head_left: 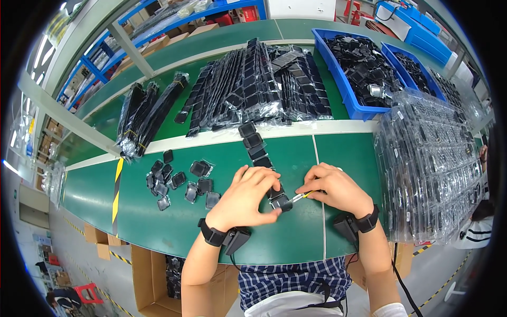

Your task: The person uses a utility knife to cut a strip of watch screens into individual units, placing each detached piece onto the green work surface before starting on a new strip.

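A strip of black square pieces in clear film (257, 152) runs from the white ledge toward me across the green bench. My left hand (238, 201) is closed over its near part, fingers bent across it and thumb by the end piece. My right hand (342, 191) pinches a slim tool (299, 197) with a silver tip and some yellow on its handle; its exact kind is unclear. The tip touches or nearly touches the strip's last piece (281, 203). Loose black square pieces (160, 178) lie in a scattered group left of my left hand.
Stacked black strips (248, 87) fill the shelf ahead, beside banded bundles (158, 111). Blue bins (346, 90) of black pieces stand at the far right. A tall pile of clear plastic trays (422, 174) borders the right side. An open cardboard box (145, 280) sits below the bench.
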### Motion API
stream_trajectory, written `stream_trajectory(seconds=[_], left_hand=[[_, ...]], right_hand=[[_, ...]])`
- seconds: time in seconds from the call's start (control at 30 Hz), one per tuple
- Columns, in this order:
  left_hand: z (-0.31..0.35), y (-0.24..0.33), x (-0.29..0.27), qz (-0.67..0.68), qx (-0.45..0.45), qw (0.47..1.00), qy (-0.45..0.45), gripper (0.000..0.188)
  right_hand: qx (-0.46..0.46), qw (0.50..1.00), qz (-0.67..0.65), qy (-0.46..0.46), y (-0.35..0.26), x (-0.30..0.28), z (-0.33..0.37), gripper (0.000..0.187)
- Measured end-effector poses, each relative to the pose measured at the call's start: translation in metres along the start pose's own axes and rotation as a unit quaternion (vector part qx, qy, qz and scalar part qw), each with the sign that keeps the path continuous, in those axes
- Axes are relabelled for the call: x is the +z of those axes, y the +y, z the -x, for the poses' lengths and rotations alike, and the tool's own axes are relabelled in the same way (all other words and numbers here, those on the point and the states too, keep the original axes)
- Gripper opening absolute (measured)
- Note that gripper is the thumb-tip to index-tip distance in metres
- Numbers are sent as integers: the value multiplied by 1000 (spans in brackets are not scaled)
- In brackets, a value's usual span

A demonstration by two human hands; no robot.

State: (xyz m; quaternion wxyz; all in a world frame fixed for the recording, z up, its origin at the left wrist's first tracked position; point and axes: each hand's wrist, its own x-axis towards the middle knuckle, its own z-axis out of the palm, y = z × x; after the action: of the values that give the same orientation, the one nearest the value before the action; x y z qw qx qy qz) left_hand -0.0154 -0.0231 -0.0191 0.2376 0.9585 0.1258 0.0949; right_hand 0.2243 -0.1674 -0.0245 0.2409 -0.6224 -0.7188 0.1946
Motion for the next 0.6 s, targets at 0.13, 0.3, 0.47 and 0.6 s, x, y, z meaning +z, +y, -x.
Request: stream_trajectory(seconds=[0.13, 0.3, 0.47, 0.6], left_hand=[[-3, -12, 3, 43, -2, 999, 22, 26], [-8, -18, 7, 92, -17, 995, 15, 20], [-8, -21, 8, 101, -23, 995, 6, 20], [-9, -22, 7, 117, -31, 993, -5, 20]], right_hand=[[-9, 1000, -11, -12, -1, 2, -3, 25], [11, 1000, -10, -18, -2, 2, -2, 25], [-19, 999, -28, -20, 4, 5, -5, 25], [-66, 997, -30, 21, 10, 18, -8, 28]])
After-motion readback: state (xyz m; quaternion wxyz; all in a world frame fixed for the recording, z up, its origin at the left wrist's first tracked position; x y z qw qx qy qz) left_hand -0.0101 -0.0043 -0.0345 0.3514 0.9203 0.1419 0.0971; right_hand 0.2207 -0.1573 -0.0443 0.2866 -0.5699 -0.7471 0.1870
